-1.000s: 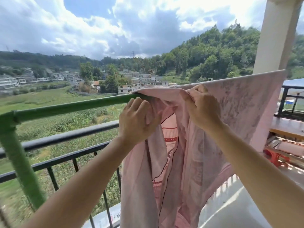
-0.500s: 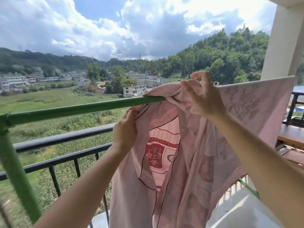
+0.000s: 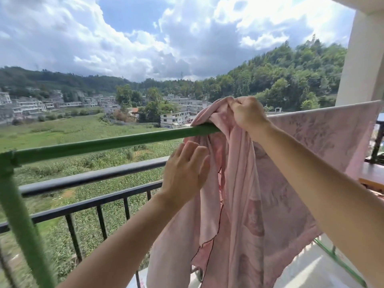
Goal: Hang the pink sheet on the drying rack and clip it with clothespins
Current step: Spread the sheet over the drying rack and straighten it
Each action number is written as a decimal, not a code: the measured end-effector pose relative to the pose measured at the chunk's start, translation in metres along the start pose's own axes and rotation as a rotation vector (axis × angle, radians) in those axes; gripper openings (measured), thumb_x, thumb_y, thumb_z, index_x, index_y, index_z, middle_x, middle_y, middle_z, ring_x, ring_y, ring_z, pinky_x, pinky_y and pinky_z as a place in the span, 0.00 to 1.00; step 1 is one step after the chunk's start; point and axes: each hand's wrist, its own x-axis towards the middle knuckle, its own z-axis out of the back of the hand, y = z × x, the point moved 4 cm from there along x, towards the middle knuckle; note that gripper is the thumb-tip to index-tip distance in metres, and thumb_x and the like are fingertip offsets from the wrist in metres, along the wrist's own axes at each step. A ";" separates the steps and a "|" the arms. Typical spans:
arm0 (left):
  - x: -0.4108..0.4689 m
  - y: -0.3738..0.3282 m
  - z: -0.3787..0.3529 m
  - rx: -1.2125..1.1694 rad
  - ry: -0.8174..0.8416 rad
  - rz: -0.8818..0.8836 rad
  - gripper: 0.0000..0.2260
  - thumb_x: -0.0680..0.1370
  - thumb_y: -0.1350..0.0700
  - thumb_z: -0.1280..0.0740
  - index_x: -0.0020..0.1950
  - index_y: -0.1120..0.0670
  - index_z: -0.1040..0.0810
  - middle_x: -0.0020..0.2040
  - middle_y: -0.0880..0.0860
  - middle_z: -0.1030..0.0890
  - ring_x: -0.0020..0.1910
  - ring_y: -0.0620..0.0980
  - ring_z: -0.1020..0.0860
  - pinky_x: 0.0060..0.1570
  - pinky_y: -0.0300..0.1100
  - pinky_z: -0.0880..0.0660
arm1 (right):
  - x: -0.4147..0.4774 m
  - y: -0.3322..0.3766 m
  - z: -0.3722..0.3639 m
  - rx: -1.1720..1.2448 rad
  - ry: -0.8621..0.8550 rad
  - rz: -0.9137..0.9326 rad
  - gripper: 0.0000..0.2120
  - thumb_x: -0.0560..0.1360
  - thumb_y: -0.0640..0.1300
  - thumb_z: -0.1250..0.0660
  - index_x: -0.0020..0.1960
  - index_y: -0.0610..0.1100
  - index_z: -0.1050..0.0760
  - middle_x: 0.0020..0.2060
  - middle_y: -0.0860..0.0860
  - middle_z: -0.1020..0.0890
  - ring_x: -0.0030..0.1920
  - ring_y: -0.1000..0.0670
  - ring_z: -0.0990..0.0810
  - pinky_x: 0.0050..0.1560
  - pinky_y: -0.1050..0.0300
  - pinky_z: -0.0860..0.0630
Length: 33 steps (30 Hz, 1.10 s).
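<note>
A: Sheet (image 3: 245, 204), where?
B: Over the rack (image 3: 104, 143)'s top bar, rt part. Far rt stretch hangs flat, top edge straight along the bar. Left end's bunched in folds w/ a dark-piped hem running down thru them; that part runs out of frame at the bottom.
A: Hands?
B: R hand (image 3: 247, 115) is above the bar, fingers curled tight on a wad of sheet raised off it. L hand (image 3: 185, 173) is below the bar, fingers straight & spread, tips on the sheet's left edge; it pinches nothing.
A: Room to spread it?
B: Plenty leftward. Bar's bare from the bunch to the corner joint atop the post (image 3: 22, 225).
A: What's behind?
B: Black railing (image 3: 83, 179), beyond & lower than the bar, approx parallel. L hand shows in front of its top rail. Betw. bar & railing: open air.
A: Rt side?
B: Tighter. Pillar (image 3: 361, 69) rises behind the sheet's far end. A wood top (image 3: 373, 173) shows just past the sheet's rt edge, lower down. The flat stretch's fringed bottom edge slants up to the rt over pale floor (image 3: 307, 269).
A: What sits on the bar?
B: The bunch under the R hand, right where bare bar meets cloth. Rt forearm crosses in front of the flat stretch.
A: Backdrop?
B: Field (image 3: 62, 132), houses (image 3: 176, 119), wooded hill (image 3: 280, 80), well off past the railing.
</note>
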 end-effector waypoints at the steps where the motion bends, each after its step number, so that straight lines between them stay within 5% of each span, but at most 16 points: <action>1: 0.019 -0.005 0.007 0.001 -0.049 0.016 0.03 0.76 0.60 0.32 0.47 0.59 0.23 0.45 0.54 0.23 0.42 0.50 0.27 0.40 0.40 0.28 | 0.006 -0.004 0.000 0.087 0.025 -0.067 0.23 0.82 0.50 0.40 0.30 0.47 0.37 0.26 0.51 0.34 0.27 0.52 0.36 0.27 0.57 0.39; 5: 0.087 0.014 -0.007 0.055 0.123 0.286 0.08 0.79 0.57 0.38 0.49 0.57 0.20 0.43 0.53 0.20 0.41 0.50 0.22 0.40 0.43 0.22 | 0.022 -0.011 0.009 0.240 0.048 -0.129 0.21 0.83 0.50 0.42 0.31 0.48 0.36 0.26 0.51 0.35 0.27 0.53 0.36 0.22 0.65 0.37; 9: 0.127 0.025 -0.053 -0.012 0.457 0.382 0.13 0.81 0.49 0.40 0.58 0.54 0.20 0.47 0.50 0.17 0.37 0.49 0.20 0.32 0.37 0.25 | 0.044 -0.017 0.030 0.308 -0.006 -0.103 0.20 0.84 0.48 0.43 0.32 0.47 0.34 0.29 0.51 0.31 0.30 0.53 0.32 0.34 0.61 0.33; 11: 0.142 0.024 -0.066 -0.062 0.544 0.423 0.15 0.80 0.50 0.37 0.64 0.53 0.25 0.52 0.50 0.20 0.44 0.50 0.22 0.39 0.39 0.28 | 0.053 -0.025 0.041 0.386 -0.026 -0.123 0.20 0.84 0.47 0.43 0.33 0.47 0.32 0.30 0.51 0.29 0.32 0.52 0.30 0.39 0.58 0.31; 15: 0.161 0.030 -0.093 -0.075 0.749 0.535 0.15 0.81 0.48 0.38 0.61 0.56 0.22 0.54 0.55 0.19 0.51 0.53 0.22 0.45 0.43 0.27 | 0.066 -0.043 0.071 0.448 0.033 -0.116 0.16 0.81 0.55 0.39 0.40 0.46 0.29 0.35 0.49 0.26 0.38 0.51 0.26 0.47 0.55 0.28; 17: 0.162 0.033 -0.105 -0.309 0.836 0.605 0.14 0.81 0.50 0.39 0.61 0.56 0.21 0.56 0.54 0.19 0.54 0.53 0.23 0.49 0.42 0.28 | 0.065 -0.052 0.086 0.368 0.148 -0.037 0.23 0.75 0.65 0.36 0.51 0.44 0.28 0.42 0.49 0.22 0.43 0.51 0.21 0.48 0.58 0.26; 20: 0.167 0.040 -0.114 -0.801 0.783 0.776 0.13 0.82 0.52 0.39 0.52 0.60 0.20 0.47 0.55 0.17 0.47 0.50 0.19 0.43 0.38 0.22 | 0.058 -0.073 0.102 -0.088 0.199 0.238 0.37 0.69 0.63 0.28 0.68 0.46 0.39 0.52 0.56 0.27 0.46 0.58 0.26 0.46 0.64 0.27; 22: 0.178 0.052 -0.118 -1.007 0.679 0.927 0.13 0.82 0.53 0.40 0.49 0.60 0.21 0.42 0.56 0.18 0.38 0.50 0.19 0.36 0.39 0.20 | 0.060 -0.093 0.104 -0.364 0.148 0.433 0.35 0.69 0.62 0.28 0.68 0.47 0.37 0.54 0.52 0.27 0.45 0.54 0.28 0.45 0.60 0.30; 24: 0.190 0.061 -0.123 -1.056 0.679 1.015 0.12 0.80 0.52 0.39 0.47 0.58 0.21 0.38 0.56 0.19 0.34 0.52 0.20 0.33 0.41 0.21 | 0.066 -0.105 0.107 -0.297 0.110 0.479 0.22 0.74 0.62 0.33 0.55 0.46 0.27 0.46 0.49 0.24 0.40 0.52 0.28 0.40 0.58 0.34; 26: 0.204 0.068 -0.130 -0.830 0.695 0.946 0.11 0.78 0.50 0.37 0.40 0.54 0.23 0.32 0.52 0.23 0.28 0.49 0.24 0.31 0.40 0.26 | 0.077 -0.117 0.105 -0.084 0.110 0.418 0.22 0.77 0.61 0.39 0.36 0.44 0.31 0.30 0.52 0.30 0.30 0.54 0.34 0.33 0.57 0.38; 28: 0.211 0.074 -0.140 -0.393 0.675 0.678 0.11 0.77 0.46 0.34 0.40 0.52 0.24 0.33 0.49 0.25 0.29 0.45 0.27 0.30 0.39 0.30 | 0.087 -0.134 0.096 -0.052 0.135 0.252 0.23 0.79 0.61 0.40 0.32 0.47 0.35 0.27 0.53 0.32 0.28 0.54 0.34 0.32 0.57 0.38; 30: 0.204 0.074 -0.151 -0.123 0.663 0.449 0.14 0.74 0.43 0.30 0.49 0.51 0.24 0.41 0.48 0.25 0.40 0.46 0.25 0.36 0.40 0.31 | 0.097 -0.161 0.083 -0.326 0.140 0.088 0.16 0.78 0.60 0.37 0.43 0.48 0.23 0.39 0.49 0.22 0.40 0.49 0.23 0.39 0.57 0.32; 32: 0.192 0.076 -0.158 -0.143 0.721 0.378 0.16 0.72 0.45 0.27 0.52 0.55 0.22 0.46 0.51 0.22 0.46 0.49 0.24 0.38 0.38 0.29 | 0.095 -0.178 0.078 -0.506 0.025 0.006 0.16 0.75 0.55 0.30 0.58 0.48 0.23 0.54 0.44 0.23 0.51 0.44 0.22 0.46 0.56 0.29; 33: 0.189 0.075 -0.159 -0.214 0.749 0.384 0.16 0.72 0.46 0.27 0.50 0.56 0.20 0.46 0.53 0.20 0.46 0.50 0.22 0.39 0.37 0.28 | 0.091 -0.178 0.078 -0.474 -0.080 0.043 0.17 0.73 0.52 0.27 0.59 0.47 0.24 0.53 0.44 0.24 0.49 0.44 0.22 0.44 0.57 0.29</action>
